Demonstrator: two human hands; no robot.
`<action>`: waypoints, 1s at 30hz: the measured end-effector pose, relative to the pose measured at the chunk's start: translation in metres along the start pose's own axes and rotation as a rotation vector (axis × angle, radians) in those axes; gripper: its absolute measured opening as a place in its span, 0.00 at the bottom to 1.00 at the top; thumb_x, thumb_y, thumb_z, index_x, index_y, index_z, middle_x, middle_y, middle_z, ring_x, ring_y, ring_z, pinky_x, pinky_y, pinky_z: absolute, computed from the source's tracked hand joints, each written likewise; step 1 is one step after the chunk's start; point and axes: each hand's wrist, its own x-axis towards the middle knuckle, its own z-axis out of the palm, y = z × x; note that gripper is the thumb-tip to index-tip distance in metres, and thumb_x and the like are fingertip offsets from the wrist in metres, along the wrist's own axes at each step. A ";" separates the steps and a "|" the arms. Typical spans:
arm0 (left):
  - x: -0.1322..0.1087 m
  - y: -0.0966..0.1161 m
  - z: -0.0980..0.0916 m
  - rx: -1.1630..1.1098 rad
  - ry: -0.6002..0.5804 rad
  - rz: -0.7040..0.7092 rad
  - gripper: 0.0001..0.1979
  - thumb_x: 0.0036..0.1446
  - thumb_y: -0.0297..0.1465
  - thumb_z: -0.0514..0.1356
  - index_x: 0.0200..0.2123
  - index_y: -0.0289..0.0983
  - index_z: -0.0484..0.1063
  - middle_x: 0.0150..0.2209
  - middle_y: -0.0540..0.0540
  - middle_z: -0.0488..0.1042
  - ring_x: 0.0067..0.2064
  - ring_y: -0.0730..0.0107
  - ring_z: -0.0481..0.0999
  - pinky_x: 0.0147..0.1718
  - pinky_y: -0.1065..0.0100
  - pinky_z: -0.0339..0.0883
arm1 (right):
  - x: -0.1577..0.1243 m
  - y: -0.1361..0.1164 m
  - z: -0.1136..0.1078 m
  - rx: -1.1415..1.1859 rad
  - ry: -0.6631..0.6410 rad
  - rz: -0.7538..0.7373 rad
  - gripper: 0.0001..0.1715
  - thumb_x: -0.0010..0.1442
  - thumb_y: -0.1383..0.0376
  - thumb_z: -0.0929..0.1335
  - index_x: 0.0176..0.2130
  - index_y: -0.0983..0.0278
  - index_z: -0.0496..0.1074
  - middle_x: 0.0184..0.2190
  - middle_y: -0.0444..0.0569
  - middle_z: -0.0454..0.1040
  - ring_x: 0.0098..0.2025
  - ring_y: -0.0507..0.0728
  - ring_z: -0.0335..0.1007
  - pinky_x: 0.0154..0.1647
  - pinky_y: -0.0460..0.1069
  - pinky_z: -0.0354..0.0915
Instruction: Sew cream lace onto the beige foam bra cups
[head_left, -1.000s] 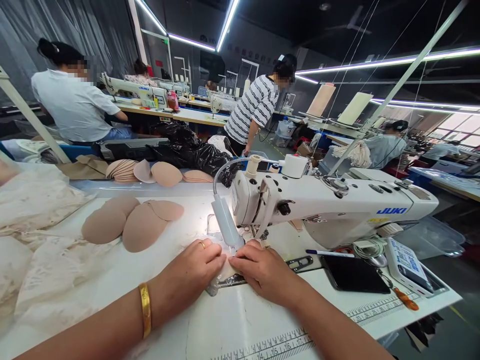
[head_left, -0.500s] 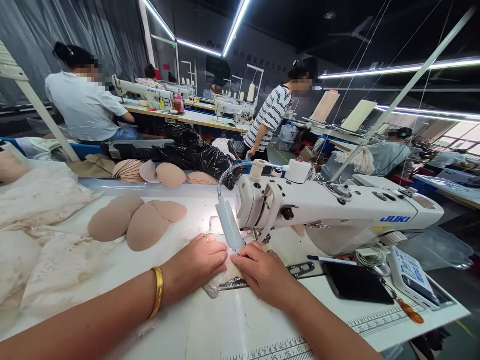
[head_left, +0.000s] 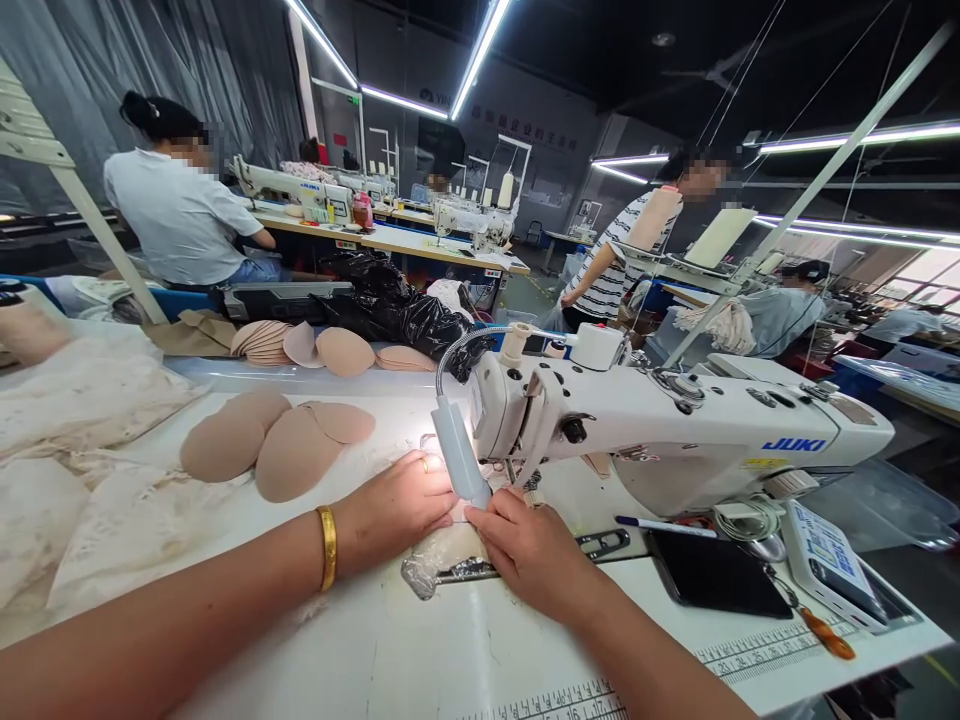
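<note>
A white sewing machine stands on the white table, its needle area partly hidden by a lamp on a bent metal neck. Pale lace fabric lies under the needle area. My left hand presses on this fabric just left of the lamp, fingers together. On the right of the lamp, my right hand pinches the fabric's edge between thumb and fingers. Beige oval pads lie to the left, beside a heap of cream lace.
At the right are a black phone, a pen, a white box-like device and an orange-handled tool. More pads line the back edge. People sit and stand beyond, near other machines.
My left hand has shifted slightly up and away from the near end of the fabric, showing more of it. The standing person in stripes has moved to the right.
</note>
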 end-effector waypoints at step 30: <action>-0.047 0.050 -0.033 -0.425 0.135 -0.349 0.14 0.64 0.24 0.57 0.50 0.42 0.76 0.48 0.44 0.81 0.48 0.56 0.78 0.50 0.60 0.69 | 0.020 -0.047 0.009 1.291 0.049 0.544 0.25 0.68 0.47 0.71 0.56 0.57 0.68 0.29 0.39 0.69 0.30 0.54 0.66 0.33 0.47 0.63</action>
